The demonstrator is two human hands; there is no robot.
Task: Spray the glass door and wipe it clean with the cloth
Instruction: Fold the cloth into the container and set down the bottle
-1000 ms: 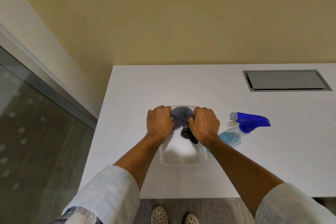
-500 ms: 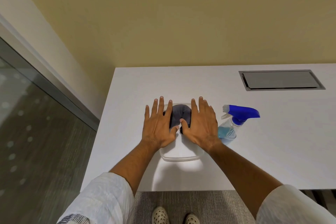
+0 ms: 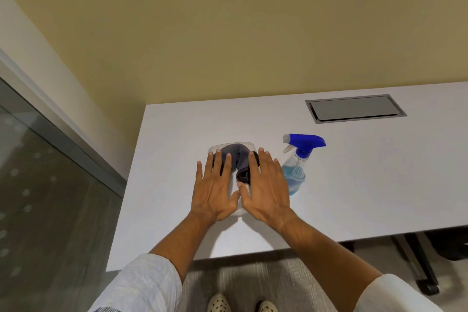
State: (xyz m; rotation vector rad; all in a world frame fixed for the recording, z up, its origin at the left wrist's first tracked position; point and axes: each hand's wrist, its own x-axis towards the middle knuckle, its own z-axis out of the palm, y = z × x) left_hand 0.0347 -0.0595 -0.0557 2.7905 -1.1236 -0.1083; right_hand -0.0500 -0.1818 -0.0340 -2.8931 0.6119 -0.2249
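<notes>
A dark grey cloth (image 3: 238,157) lies bunched in the far end of a clear plastic tub (image 3: 231,145) on the white table (image 3: 379,172). My left hand (image 3: 215,190) and my right hand (image 3: 266,187) are spread flat, palms down, over the tub, holding nothing; they hide most of the tub. A clear spray bottle (image 3: 295,172) with blue liquid and a blue trigger head stands just right of my right hand. The glass door (image 3: 38,197) fills the left of the view.
A grey metal hatch (image 3: 354,108) is set in the table at the back right. Yellow wall stands behind the table. Table legs with a caster (image 3: 417,261) show under the right front edge. My feet are on grey carpet at the bottom.
A second ago both fists were squeezing the cloth in the tub. They let it go and opened flat, then drew slightly back toward me; the view shifted so the table sits farther right.
</notes>
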